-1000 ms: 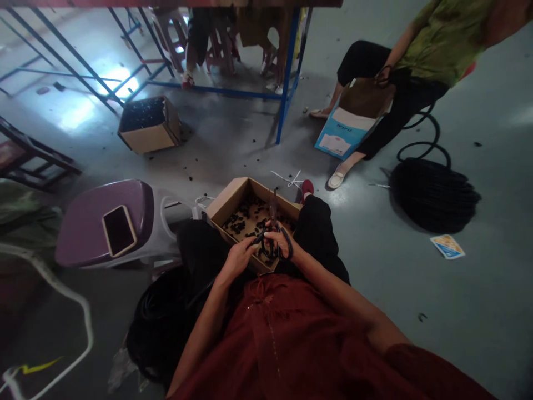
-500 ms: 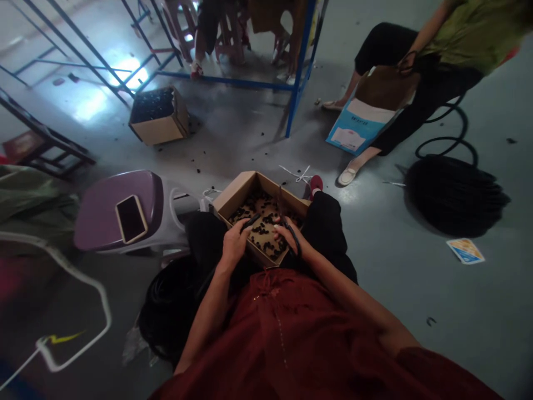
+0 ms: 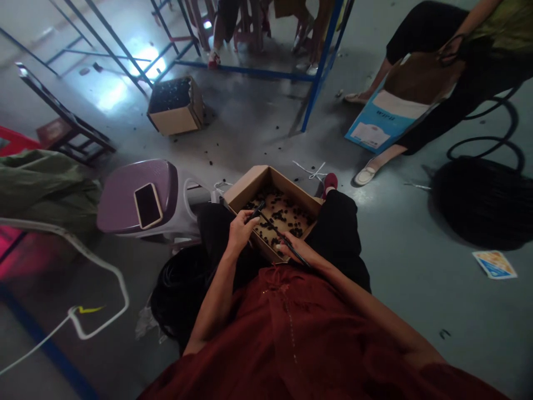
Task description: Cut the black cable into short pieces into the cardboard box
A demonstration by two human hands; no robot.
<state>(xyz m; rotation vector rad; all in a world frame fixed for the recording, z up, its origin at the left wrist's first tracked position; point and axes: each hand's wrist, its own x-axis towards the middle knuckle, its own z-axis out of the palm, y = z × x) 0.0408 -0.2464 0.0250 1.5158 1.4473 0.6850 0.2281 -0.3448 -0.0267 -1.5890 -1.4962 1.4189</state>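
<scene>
An open cardboard box [image 3: 291, 186] rests between my legs, with many small black pieces scattered on its bottom. Over its left edge, my left hand [image 3: 240, 229] is closed on a short black piece [image 3: 256, 211]. My right hand [image 3: 297, 248], at the near right side of the box, grips dark scissors [image 3: 293, 251]. Their blades point up and left toward the black piece, and the tips lie close to it. Whether the tips touch the piece cannot be made out.
At left, a purple stool [image 3: 120, 194] holds a phone [image 3: 148, 205]. Another box [image 3: 177, 119] of black pieces stands beyond. A person sits at upper right beside a blue-white box [image 3: 378, 122]. Black coils [image 3: 478, 203] lie at right; a blue frame [image 3: 318, 91] stands ahead.
The scissors have swung from pointing up to pointing left, toward the black piece in my left hand. The whole view has shifted, so the surroundings appear farther right.
</scene>
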